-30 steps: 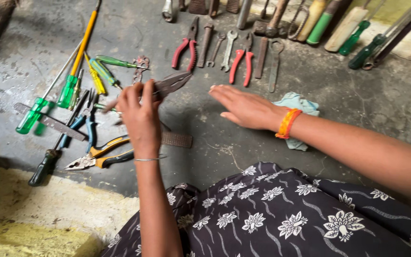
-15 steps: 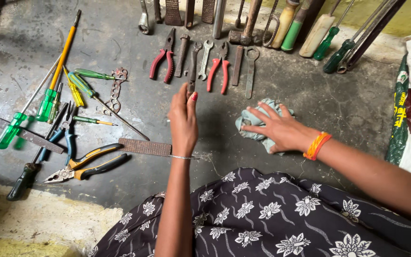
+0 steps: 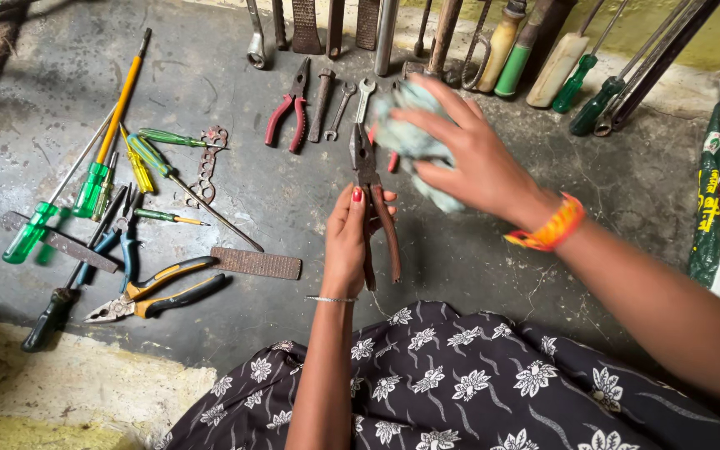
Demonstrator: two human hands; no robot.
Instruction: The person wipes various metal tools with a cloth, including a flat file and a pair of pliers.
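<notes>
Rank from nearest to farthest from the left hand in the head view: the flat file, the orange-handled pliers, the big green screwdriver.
From the left hand:
1. Flat file, just left of it.
2. Orange-handled pliers, farther left, lower.
3. Big green screwdriver, far left.

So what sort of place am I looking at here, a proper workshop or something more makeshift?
Probably a makeshift floor workspace, not a fitted workshop. Hand tools lie spread on a bare concrete floor: green-handled screwdrivers, red-handled pliers, and more tools leaning against the wall. The left hand holds pliers while the right hand holds a cloth.

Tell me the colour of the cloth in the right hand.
Pale blue-green cloth, right hand; head view.
</notes>
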